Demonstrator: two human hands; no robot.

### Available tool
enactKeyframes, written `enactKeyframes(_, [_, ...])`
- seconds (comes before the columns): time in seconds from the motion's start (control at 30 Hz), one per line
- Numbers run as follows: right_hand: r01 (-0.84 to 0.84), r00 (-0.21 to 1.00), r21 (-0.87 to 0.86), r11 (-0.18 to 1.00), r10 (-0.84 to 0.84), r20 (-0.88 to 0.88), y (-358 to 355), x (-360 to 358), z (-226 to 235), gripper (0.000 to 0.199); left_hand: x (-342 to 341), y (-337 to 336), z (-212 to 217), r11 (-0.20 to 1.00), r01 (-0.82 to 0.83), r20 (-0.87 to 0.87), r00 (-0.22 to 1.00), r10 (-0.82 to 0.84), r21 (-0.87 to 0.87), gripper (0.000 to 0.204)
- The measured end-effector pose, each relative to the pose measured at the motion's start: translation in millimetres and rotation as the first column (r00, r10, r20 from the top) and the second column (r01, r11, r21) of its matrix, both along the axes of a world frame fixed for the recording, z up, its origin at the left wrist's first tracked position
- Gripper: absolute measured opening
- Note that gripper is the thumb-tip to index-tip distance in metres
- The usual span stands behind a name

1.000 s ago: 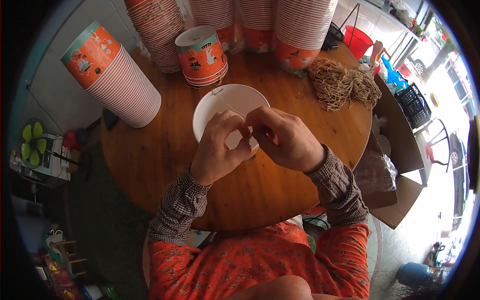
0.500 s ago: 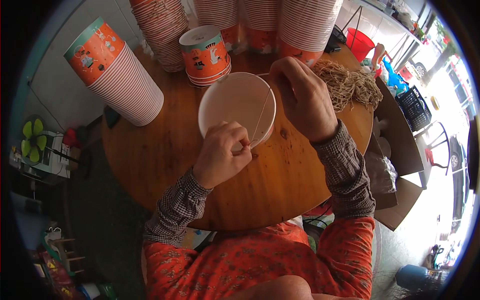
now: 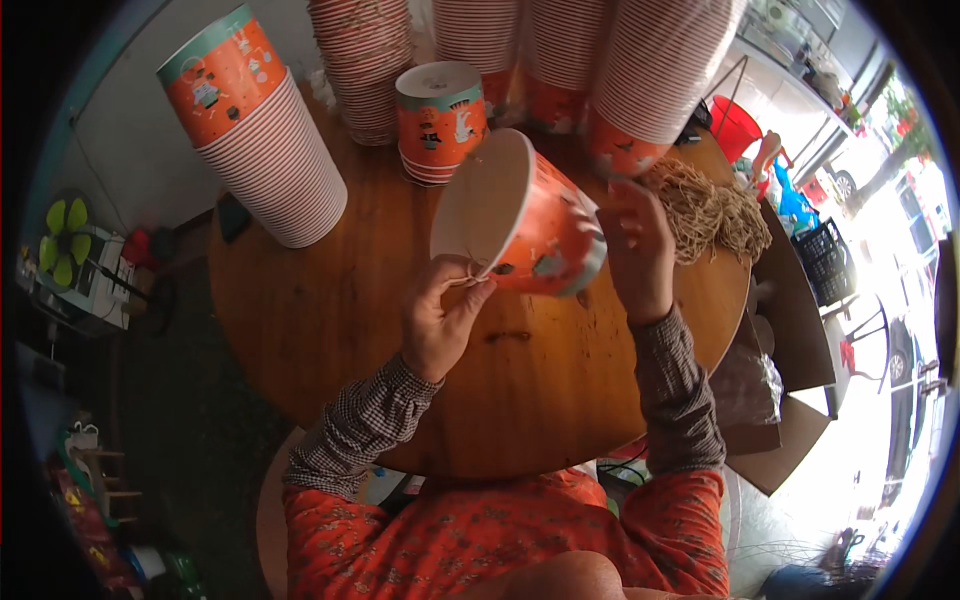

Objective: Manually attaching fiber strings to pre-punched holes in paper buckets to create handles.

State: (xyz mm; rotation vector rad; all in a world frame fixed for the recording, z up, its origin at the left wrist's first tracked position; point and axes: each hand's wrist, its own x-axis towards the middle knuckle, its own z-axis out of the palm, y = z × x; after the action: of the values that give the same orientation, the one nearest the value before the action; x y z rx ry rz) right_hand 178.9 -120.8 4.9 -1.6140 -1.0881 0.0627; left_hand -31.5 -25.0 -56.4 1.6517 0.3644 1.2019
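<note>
Changed since half a second ago: the bucket [image 3: 525, 225], then mouth-up and showing its round white inside, is now tipped on its side above the table [image 3: 330, 330], mouth turned to the person's left, orange wall facing the right hand [image 3: 638, 255]. The right hand, then reaching over the far rim, has dropped to the bucket's right flank. The left hand [image 3: 440, 320] has stayed at the near rim.

Item 1. Bucket: paper, round, tapering to a teal band at the base; orange printed outside, plain white matt inside. Held up between the two hands.

Item 2. Left hand: fingertips pinched shut on the bucket's near rim, where a thin pale cord [image 3: 462, 281] shows; whether the cord itself is in the pinch I cannot tell.

Item 3. Right hand: fingers loosely spread, just beside or against the bucket's base end; contact cannot be told, no closed grasp seen.

Item 4. Table: round, brown wood, glossy, grain and a few dark marks below the hands.

Item 5. Short stack [image 3: 440, 120] of like buckets, upright, just beyond the left hand.

Item 6. Tall leaning stack [image 3: 255, 135], ribbed with white rims, orange top bucket, well left of the left hand.

Item 7. More ribbed stacks [image 3: 640, 70] beyond both hands.

Item 8. Twine heap [image 3: 705, 210]: tan, coarse, tangled, just beyond the right hand.

Item 9. Cardboard box [image 3: 790, 330], brown, flaps open, right of the right hand.
</note>
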Motion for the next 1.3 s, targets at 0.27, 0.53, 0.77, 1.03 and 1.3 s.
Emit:
enactKeyframes(0.27, [-0.260,0.817,0.134,0.956,0.292,-0.497,27.2,-22.0,-53.4,0.018,-5.0,28.4,-20.9,0.983,0.021,0.256,0.966,0.026,-0.180,0.012])
enactKeyframes(0.53, [-0.088,0.907,0.226,0.970,-0.016,0.421,98.8,9.4,60.1,0.011,-25.3,50.7,0.5,0.823,-0.306,-0.120,0.906,0.407,0.478,0.048])
enactKeyframes(0.77, [-0.042,0.589,0.039,0.998,-0.007,0.808,209.9,31.0,96.7,0.011,-19.5,48.3,-11.7,0.807,-0.197,-0.212,0.906,0.367,0.556,0.045])
enactKeyframes(1.03, [-0.104,0.502,-0.190,0.976,0.216,0.838,262.8,37.4,56.8,0.019,-18.6,45.6,-18.7,0.827,-0.132,-0.264,0.910,0.320,0.547,0.048])
enactKeyframes(1.3, [-0.041,0.467,-0.260,0.965,0.249,0.848,265.6,27.8,32.5,0.021,-18.4,46.2,-18.3,0.826,-0.133,-0.255,0.914,0.316,0.548,0.047])
